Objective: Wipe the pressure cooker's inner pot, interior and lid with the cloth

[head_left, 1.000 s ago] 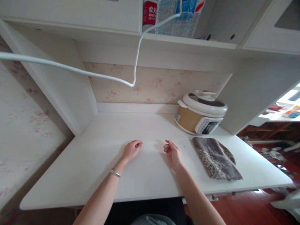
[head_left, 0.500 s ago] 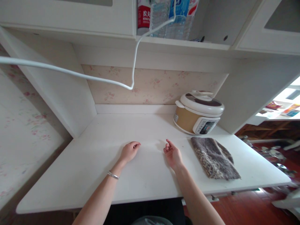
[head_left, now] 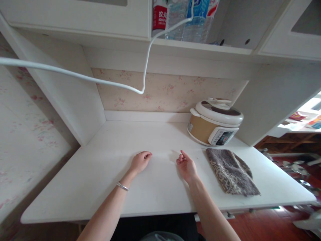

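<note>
My left hand rests on the white desktop, its back turned up and its fingers curled in toward the thumb. Nothing shows between those fingers, and a silver bangle circles that wrist. Across a short gap lies my right hand, palm partly up, one digit stretched out and the other fingers loosely bent. It holds nothing. Beside it, to the right, is a folded grey-brown patterned cloth, not touched by the hand. Behind the cloth stands a white and gold electric cooker with its lid on.
A white cable hangs across the front of my view. Overhead, an open cabinet shelf holds several plastic bottles. Side panels and a flowered back wall enclose the desk. Metal items lie beyond its right edge.
The whole view has shifted slightly, so most things sit a little further right. Both hands keep their pose on the desktop, and nothing has been picked up.
</note>
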Action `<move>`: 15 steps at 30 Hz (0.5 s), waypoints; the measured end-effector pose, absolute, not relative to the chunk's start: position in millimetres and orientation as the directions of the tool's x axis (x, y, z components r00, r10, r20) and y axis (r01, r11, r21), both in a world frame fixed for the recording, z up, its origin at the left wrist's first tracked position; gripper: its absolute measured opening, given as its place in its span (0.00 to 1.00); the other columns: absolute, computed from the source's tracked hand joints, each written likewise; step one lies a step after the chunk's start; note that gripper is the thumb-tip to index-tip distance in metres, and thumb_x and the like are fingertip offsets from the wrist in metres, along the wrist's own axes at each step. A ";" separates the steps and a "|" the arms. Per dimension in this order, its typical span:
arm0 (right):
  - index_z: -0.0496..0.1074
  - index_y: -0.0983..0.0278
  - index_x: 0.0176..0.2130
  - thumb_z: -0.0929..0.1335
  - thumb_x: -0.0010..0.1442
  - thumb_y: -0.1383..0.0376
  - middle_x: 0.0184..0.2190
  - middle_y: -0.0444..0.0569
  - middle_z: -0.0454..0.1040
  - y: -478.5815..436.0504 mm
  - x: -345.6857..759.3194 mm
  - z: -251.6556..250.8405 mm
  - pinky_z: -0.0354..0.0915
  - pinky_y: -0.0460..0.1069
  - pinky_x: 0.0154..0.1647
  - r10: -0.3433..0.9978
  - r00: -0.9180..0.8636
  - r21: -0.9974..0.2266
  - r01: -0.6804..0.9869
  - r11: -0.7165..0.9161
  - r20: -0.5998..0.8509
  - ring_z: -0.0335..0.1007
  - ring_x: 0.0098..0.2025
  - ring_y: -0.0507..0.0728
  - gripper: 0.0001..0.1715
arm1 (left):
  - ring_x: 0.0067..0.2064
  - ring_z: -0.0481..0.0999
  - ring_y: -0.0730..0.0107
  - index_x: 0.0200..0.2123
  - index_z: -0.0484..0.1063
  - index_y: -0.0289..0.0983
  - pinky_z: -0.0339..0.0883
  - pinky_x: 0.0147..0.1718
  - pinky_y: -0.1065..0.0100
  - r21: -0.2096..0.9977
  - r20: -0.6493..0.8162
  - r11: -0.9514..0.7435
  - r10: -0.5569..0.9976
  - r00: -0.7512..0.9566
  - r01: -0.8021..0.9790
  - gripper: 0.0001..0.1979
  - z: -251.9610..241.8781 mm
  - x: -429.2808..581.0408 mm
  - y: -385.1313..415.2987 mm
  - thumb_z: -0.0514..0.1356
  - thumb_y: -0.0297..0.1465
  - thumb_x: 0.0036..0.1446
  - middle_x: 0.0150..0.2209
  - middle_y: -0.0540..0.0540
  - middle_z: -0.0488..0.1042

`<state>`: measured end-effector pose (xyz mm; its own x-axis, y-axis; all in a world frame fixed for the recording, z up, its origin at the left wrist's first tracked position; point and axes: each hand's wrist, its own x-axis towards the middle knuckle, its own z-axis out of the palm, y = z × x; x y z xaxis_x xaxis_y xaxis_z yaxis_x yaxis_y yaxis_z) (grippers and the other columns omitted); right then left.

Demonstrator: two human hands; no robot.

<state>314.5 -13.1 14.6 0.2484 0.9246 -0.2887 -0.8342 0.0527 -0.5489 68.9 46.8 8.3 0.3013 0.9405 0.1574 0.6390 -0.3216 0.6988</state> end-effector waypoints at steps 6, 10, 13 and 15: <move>0.67 0.63 0.31 0.69 0.57 0.73 0.20 0.37 0.69 -12.5 319.5 12.7 0.67 0.41 0.23 0.938 0.165 -0.446 -0.895 0.012 -0.305 0.64 0.19 0.45 0.07 | 0.43 0.77 0.66 0.41 0.78 0.42 0.67 0.41 0.69 0.697 0.162 -0.324 0.940 0.299 0.640 0.13 6.9 69.0 47.5 0.54 0.36 0.62 0.41 0.49 0.80; 0.67 0.64 0.32 0.69 0.57 0.73 0.20 0.38 0.70 -12.2 320.3 10.9 0.67 0.41 0.23 0.939 0.164 -0.434 -0.901 0.018 -0.301 0.65 0.20 0.45 0.06 | 0.43 0.77 0.67 0.41 0.78 0.42 0.67 0.41 0.70 0.696 0.160 -0.325 0.940 0.302 0.641 0.13 7.8 69.0 47.0 0.53 0.36 0.63 0.42 0.49 0.80; 0.68 0.64 0.32 0.70 0.57 0.72 0.21 0.38 0.70 -12.5 319.2 11.0 0.68 0.41 0.22 0.937 0.189 -0.455 -0.890 0.036 -0.294 0.65 0.20 0.45 0.06 | 0.42 0.77 0.67 0.40 0.78 0.42 0.67 0.41 0.69 0.690 0.161 -0.328 0.938 0.306 0.645 0.13 7.7 69.0 46.7 0.53 0.36 0.62 0.41 0.49 0.80; 0.70 0.63 0.33 0.72 0.54 0.72 0.25 0.39 0.74 -12.8 317.1 12.1 0.69 0.40 0.23 0.933 0.229 -0.496 -0.866 0.065 -0.276 0.67 0.21 0.45 0.07 | 0.42 0.77 0.67 0.40 0.78 0.42 0.67 0.41 0.69 0.687 0.160 -0.329 0.938 0.307 0.648 0.13 7.8 69.2 46.5 0.54 0.36 0.62 0.41 0.50 0.80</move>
